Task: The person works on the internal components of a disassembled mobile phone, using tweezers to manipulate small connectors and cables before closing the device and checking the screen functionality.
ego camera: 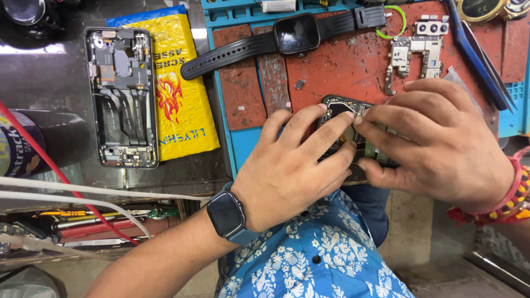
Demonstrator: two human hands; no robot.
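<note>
Worn red work mat (pixel 353 66) in a blue tray frame (pixel 225 99) fills the bench from 12 to 2 o'clock. At 10 o'clock a dark, glossy bench top (pixel 49 83) reflects overhead light. At 8 o'clock an open drawer (pixel 99 221) holds hand tools, with white cables (pixel 83 190) and a red cable (pixel 49 165) running over it. From 4 to 5 o'clock, a grey, stained floor (pixel 430 232) shows below the bench edge. Lighting is even and bright, with soft shadows.
</note>
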